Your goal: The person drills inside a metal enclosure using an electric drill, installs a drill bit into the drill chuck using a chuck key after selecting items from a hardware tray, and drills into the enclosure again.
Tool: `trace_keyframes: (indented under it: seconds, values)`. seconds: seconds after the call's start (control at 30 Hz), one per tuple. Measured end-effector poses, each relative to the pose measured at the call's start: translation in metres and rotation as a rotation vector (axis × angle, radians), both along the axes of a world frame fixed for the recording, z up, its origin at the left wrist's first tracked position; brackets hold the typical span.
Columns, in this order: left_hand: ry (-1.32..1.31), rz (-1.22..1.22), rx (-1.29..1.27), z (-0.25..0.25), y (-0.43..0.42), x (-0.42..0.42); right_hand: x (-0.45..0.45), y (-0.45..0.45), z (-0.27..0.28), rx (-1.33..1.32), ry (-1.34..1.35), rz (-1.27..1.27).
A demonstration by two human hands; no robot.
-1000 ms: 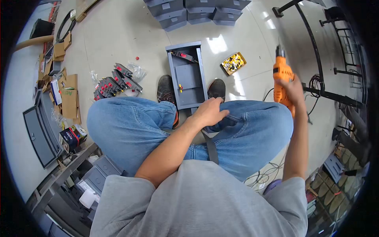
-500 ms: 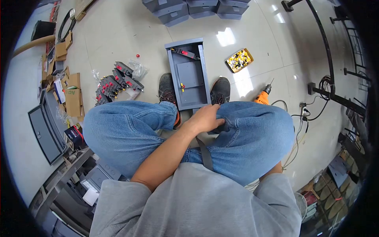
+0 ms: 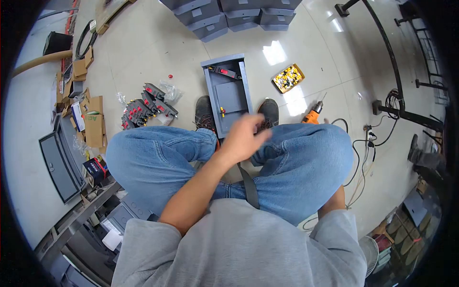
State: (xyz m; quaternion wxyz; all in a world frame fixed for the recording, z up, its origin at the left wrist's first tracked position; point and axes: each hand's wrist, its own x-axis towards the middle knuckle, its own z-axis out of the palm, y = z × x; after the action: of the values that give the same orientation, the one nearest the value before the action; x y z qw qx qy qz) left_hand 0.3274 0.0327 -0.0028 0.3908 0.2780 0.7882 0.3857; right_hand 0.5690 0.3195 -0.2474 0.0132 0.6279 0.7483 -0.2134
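Note:
My left hand [image 3: 243, 138], slightly blurred, hovers over the near end of an open grey metal box [image 3: 208, 91] with its fingers apart and nothing in them. The box lies on the floor between my shoes. Inside, a dark part with red pieces [image 3: 224, 72] rests at the far end, and a small yellow-and-red piece [image 3: 222, 112] sits nearer. My right forearm goes down behind my right knee. Only what look like fingertips of my right hand [image 3: 326, 121] show past the knee, near an orange power drill [image 3: 311, 116]; the rest is hidden.
Several dark parts with red pieces [image 3: 143, 109] lie piled at left beside clear plastic bags [image 3: 170, 91]. A small carton of yellow, black and white pieces [image 3: 288, 78] sits right of the box. Grey metal boxes [image 3: 210, 26] stand ahead; cables [image 3: 356, 158] and a black frame [image 3: 389, 52] are at right.
My left hand has risen from beside my right thigh and the box's near edge, its fingers spreading. Fingertips have appeared past my right knee near the drill.

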Motion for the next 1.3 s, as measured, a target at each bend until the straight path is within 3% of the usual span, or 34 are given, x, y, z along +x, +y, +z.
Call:
trace_keyframes:
  seconds: [0.07,0.1,0.13,0.23,0.3,0.33,0.4,0.43,0.57,0.67,0.93,1.3]
  values:
    - [-0.088,0.46,0.37,0.06,0.002,-0.013,-0.009,0.035,0.049,0.13,0.284,0.091]
    - [-0.054,0.525,0.541,0.1,-0.004,-0.025,-0.033,0.042,0.12,0.019,0.481,0.045]
    - [0.066,0.527,0.81,0.136,-0.012,-0.034,-0.05,0.038,0.199,-0.108,0.683,0.092]
    - [0.434,0.319,1.281,0.221,-0.049,-0.05,-0.091,-0.01,0.379,0.201,1.022,0.167]
    - [0.605,0.176,1.428,0.259,-0.068,-0.048,-0.07,-0.014,0.45,0.136,1.431,0.502]
    - [0.66,0.139,1.455,0.271,-0.075,-0.048,-0.065,-0.025,0.495,-0.057,1.581,0.764]
    - [0.741,0.089,1.485,0.289,-0.086,-0.045,-0.072,-0.04,0.552,-0.713,1.558,1.307]
    - [0.77,0.081,1.496,0.292,-0.092,-0.044,-0.066,-0.074,0.577,-0.554,1.563,1.32]
    - [0.834,0.068,1.569,0.299,-0.109,-0.05,-0.11,-0.126,0.533,-0.443,1.392,1.481]
    - [0.841,0.094,1.619,0.318,-0.119,-0.062,-0.154,-0.132,0.491,-0.391,1.234,1.414]
    - [1.007,0.156,1.689,0.39,-0.147,-0.07,-0.184,-0.129,0.472,-0.227,0.952,1.167]
    - [1.197,0.204,1.558,0.387,-0.146,-0.072,-0.173,-0.1,0.444,-0.05,0.803,1.031]
